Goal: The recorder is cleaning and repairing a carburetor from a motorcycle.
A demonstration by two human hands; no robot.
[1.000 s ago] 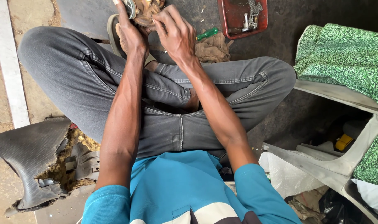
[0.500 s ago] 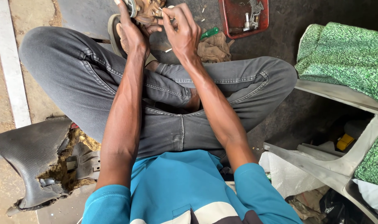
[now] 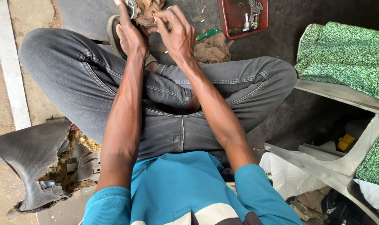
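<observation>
One brown, grimy metal part (image 3: 147, 9), axis unclear, cropped at top edge: left hand (image 3: 131, 35) grips it, right hand (image 3: 177, 31) pinches its edge.

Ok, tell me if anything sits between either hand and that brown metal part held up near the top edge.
Nothing visible does. The left hand grips the brown metal part directly from its left side, and the right hand has its fingertips pinched against its lower right edge. The part's top is cut off by the frame.
</observation>
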